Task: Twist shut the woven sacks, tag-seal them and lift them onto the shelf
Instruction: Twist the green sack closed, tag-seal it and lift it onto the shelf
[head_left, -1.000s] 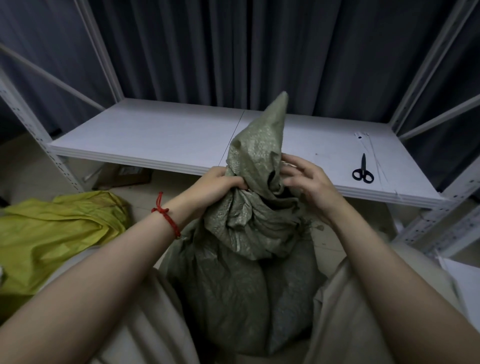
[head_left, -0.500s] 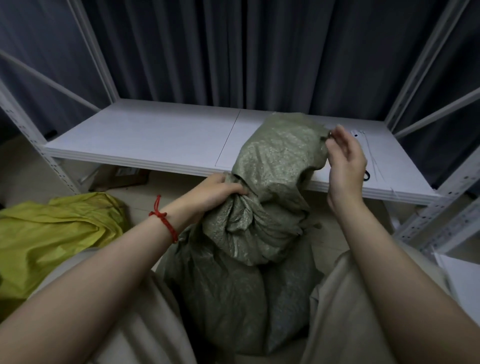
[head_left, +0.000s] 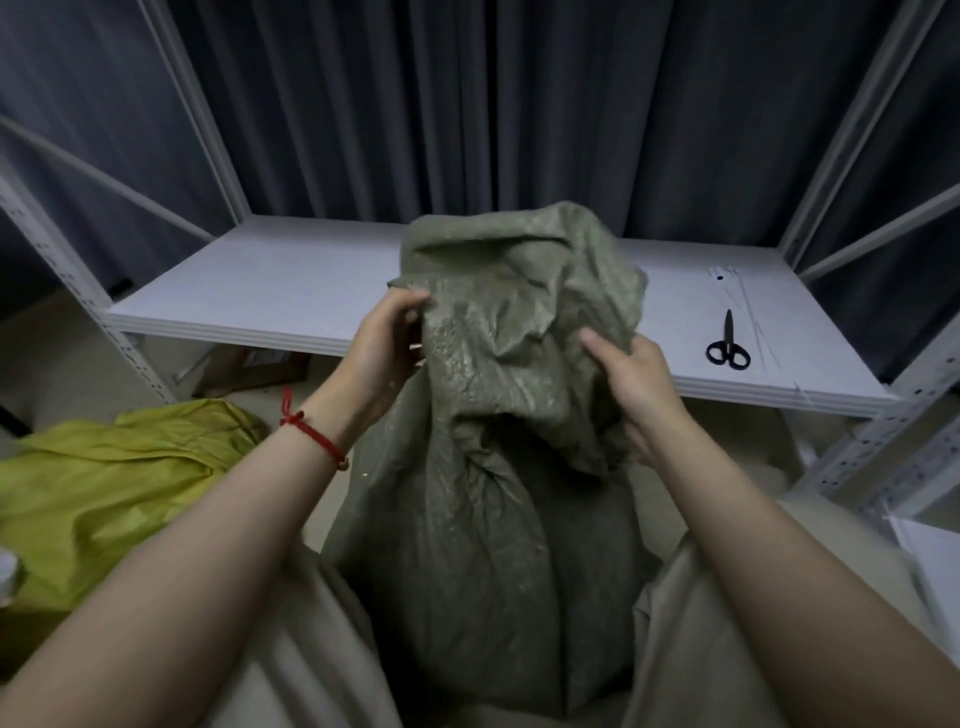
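A grey-green woven sack (head_left: 488, 561) stands upright between my knees, full below and loose at the top. Its top fabric is spread wide and crumpled, with the mouth fold showing at the upper edge. My left hand (head_left: 384, 348) pinches the fabric's left edge. My right hand (head_left: 631, 384) grips the fabric on the right side, lower down. Behind the sack lies the white shelf board (head_left: 270, 291). Thin white tag strips (head_left: 740, 296) lie on its right end.
Black scissors (head_left: 727, 348) lie on the shelf's right end beside the strips. A yellow-green sack (head_left: 104, 488) is slumped on the floor at left. Grey perforated shelf uprights (head_left: 883, 457) stand at both sides. Dark curtains hang behind. A cardboard box sits under the shelf.
The sack's top was a twisted point; it has untwisted and spread wide. My left hand rose from the neck to the left edge, my right hand dropped back onto the fabric.
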